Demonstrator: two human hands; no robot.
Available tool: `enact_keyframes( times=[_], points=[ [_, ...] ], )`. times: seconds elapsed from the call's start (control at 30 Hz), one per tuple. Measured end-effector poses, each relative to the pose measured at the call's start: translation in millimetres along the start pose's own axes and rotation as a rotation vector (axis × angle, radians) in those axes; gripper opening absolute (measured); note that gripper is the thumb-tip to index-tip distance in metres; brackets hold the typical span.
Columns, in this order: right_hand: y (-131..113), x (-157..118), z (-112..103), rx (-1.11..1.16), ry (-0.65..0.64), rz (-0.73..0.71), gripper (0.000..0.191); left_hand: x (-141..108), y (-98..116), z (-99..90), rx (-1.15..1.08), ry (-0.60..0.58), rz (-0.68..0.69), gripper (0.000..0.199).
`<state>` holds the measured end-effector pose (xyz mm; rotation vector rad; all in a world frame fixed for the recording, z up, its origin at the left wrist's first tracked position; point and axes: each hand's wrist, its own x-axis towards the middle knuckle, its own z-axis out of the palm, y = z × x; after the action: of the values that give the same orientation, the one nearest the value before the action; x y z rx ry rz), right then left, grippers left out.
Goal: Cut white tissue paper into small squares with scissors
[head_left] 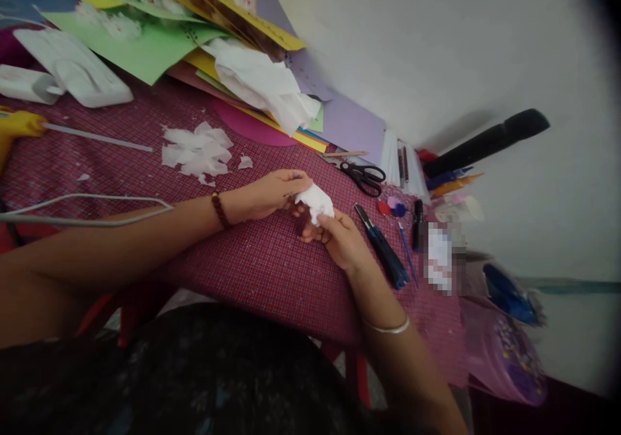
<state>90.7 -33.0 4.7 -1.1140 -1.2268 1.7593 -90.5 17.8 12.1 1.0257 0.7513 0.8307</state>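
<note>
Above the front part of the table, both hands grip one crumpled white piece of tissue paper [316,202]. My left hand [276,192], with a beaded bracelet on its wrist, pinches the left edge of the paper. From the right, my right hand [342,238] has its thumb pressed on the paper's lower edge; its other fingers are partly hidden underneath. A pile of torn white paper pieces [198,152] lies on the checked cloth beyond my left forearm, with a small loose scrap [245,162] beside it.
Black-handled scissors [363,175] and a dark blue cutter [385,251] lie right of my hands. Coloured paper sheets [140,44] and a crumpled white sheet [266,83] are stacked at the back. A yellow glue gun [19,128] and a white cable [87,209] are at left.
</note>
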Motion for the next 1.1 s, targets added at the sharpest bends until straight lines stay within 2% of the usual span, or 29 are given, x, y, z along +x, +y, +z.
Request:
enact_keyframes(
  times=[0.17, 0.33, 0.43, 0.53, 0.6, 0.7, 0.77, 0.83, 0.97, 1.1],
  points=[
    [-2, 1, -5, 0.079, 0.025, 0.026, 0.028, 8, 3, -16.1, -0.090, 0.145, 0.016, 0.020],
    [-8, 6, -13, 0.186, 0.123, 0.014, 0.030, 9, 8, -21.4, -0.122, 0.165, 0.017, 0.021],
    [-8, 8, -17, 0.174, 0.165, -0.008, 0.027, 8, 9, -21.9, -0.112, 0.182, 0.009, 0.013],
    [-4, 9, -20, 0.042, 0.286, -0.089, 0.012, 9, 7, -22.4, -0.090, 0.176, 0.010, 0.007],
    [-1, 8, -22, -0.112, 0.340, -0.226, 0.029, 8, 5, -21.6, -0.072, 0.149, 0.005, 0.004],
    [-1, 6, -23, -0.424, 0.288, -0.422, 0.054, 6, 4, -18.2, -0.028, 0.100, -0.016, 0.007],
    [-2, 4, -20, -0.615, 0.262, -0.488, 0.048, 5, 3, -15.6, -0.014, 0.075, -0.030, 0.009],
    [-3, 3, -15, -0.704, 0.266, -0.510, 0.033, 4, 1, -14.4, -0.023, 0.048, -0.037, 0.010],
    [-3, 2, -7, -0.715, 0.304, -0.465, 0.019, 5, -5, -15.4, -0.048, -0.011, -0.038, 0.018],
    [-1, 3, -8, -0.698, 0.361, -0.534, 0.009, 3, -3, -12.3, -0.061, -0.067, -0.021, 0.025]
  ],
)
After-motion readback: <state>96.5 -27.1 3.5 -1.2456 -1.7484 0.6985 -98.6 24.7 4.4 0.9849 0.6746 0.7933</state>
